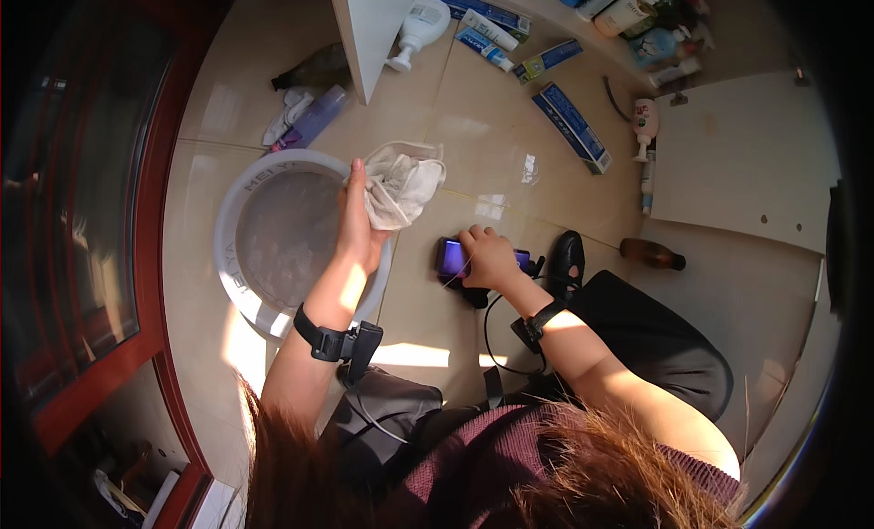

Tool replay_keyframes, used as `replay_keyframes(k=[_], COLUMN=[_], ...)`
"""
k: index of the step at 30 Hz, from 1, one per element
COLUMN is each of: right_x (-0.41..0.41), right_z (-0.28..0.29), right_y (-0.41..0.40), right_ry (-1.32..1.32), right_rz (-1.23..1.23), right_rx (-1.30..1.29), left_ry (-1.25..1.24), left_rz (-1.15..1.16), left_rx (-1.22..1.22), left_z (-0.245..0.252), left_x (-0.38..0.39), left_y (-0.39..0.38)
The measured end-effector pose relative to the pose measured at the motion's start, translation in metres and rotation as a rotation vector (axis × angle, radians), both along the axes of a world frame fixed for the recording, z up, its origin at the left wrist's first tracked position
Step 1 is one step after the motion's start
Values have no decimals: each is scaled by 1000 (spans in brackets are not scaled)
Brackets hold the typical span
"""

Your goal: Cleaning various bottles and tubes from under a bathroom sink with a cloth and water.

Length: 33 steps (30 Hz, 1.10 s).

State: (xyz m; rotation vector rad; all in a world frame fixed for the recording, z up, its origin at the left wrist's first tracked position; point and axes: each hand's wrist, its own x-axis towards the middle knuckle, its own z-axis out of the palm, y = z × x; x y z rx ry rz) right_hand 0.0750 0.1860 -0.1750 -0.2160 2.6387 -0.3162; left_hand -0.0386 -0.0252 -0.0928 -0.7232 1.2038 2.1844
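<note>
My left hand [358,222] holds a crumpled off-white cloth [404,184] between thumb and fingers, over the right rim of a round white plastic basin [229,256]. Greyish water [290,235] with some bubbles lies in the basin. To the right, my right hand [488,256] is closed around a dark device with a lit purple screen [453,257], low over the tiled floor. A cable runs near the device. Black straps with small dark modules circle both of my wrists.
Toothpaste boxes [572,127] and tubes [485,47], a white pump bottle [422,27] and a purple bottle [317,116] lie on the floor. A brown bottle [652,254] is by my black shoe [566,263]. More bottles [625,13] stand upper right. A red-framed glass door [153,256] borders the left.
</note>
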Motion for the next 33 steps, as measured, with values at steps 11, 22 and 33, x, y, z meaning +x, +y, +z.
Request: replay_keyframes(k=[11, 22, 33], right_x=[-75, -82, -81], right_z=[66, 120, 155], right_y=[67, 60, -3], right_ry=[-53, 201, -70], right_rz=[-465, -473, -525], right_rx=[-968, -2018, -1899], left_ry=[-109, 994, 1579], left_rz=[120, -345, -650], left_rx=[275, -241, -770], left_z=[14, 59, 95], left_x=[1, 43, 38], left_y=[-7, 14, 55])
